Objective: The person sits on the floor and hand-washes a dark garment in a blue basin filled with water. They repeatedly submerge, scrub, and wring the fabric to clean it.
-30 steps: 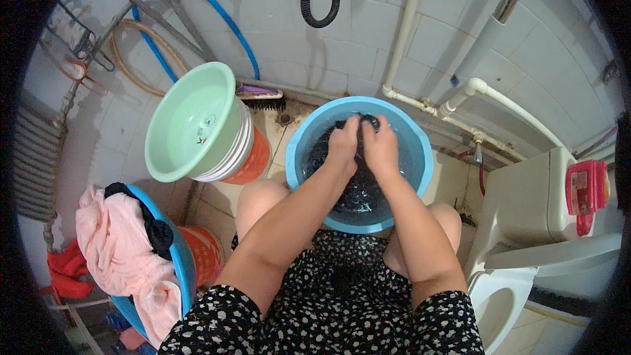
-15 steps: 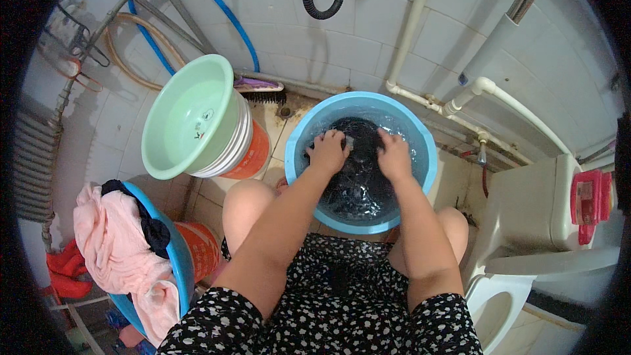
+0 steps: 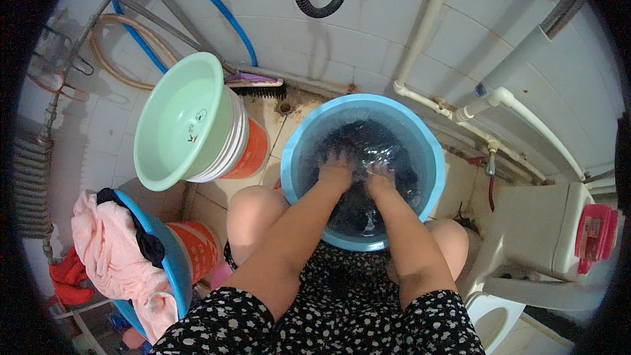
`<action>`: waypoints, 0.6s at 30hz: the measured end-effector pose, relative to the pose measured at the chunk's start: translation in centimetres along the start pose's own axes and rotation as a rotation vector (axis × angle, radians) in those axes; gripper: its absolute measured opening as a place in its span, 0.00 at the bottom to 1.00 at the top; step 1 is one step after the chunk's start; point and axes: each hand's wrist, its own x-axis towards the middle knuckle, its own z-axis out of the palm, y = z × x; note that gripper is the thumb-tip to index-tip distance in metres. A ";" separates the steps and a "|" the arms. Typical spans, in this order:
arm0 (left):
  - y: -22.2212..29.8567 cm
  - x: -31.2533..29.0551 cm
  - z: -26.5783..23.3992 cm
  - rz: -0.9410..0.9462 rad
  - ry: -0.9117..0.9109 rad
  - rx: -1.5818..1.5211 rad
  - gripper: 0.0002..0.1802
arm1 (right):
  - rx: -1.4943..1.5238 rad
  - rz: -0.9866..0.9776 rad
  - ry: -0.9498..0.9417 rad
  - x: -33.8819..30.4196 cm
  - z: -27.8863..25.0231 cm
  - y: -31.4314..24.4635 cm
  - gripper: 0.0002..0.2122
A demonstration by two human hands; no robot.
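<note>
A light blue basin stands on the floor between my knees, holding water and a dark garment that lies mostly under the surface. Both hands reach down into it side by side. My left hand presses on the dark cloth with its fingers stretched out and spread, partly under water. Close to its right, my right hand also lies on the cloth, its fingers extended. Its fingertips are blurred by the water and by glints of light.
To the left, a pale green basin tilts on an orange-and-white bucket. Below it, a blue basin holds pink cloth. A purple brush lies by the wall. At right stand a toilet and white pipes.
My hands have moved nearer to me and closer together, sinking into the water. The dark garment, bunched up above the water before, now lies lower and more spread out.
</note>
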 end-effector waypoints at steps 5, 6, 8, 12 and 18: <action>1.6 0.6 -1.9 -0.026 -0.132 0.033 0.27 | -0.303 -0.143 0.182 5.2 6.7 4.2 0.24; 0.8 0.6 -2.0 -0.056 -0.134 -0.010 0.27 | -0.346 -0.189 0.280 2.8 4.3 2.3 0.21; 0.5 0.4 -3.1 -0.036 -0.115 -0.023 0.25 | -0.261 -0.121 0.332 -1.2 -0.9 -0.2 0.17; 1.7 -1.6 -7.1 -0.072 0.270 -0.318 0.20 | 0.228 0.092 0.371 -1.8 -4.4 0.1 0.16; 1.6 -6.4 -15.7 0.285 0.425 -1.143 0.16 | 1.270 -0.117 0.289 -7.3 -12.1 2.2 0.23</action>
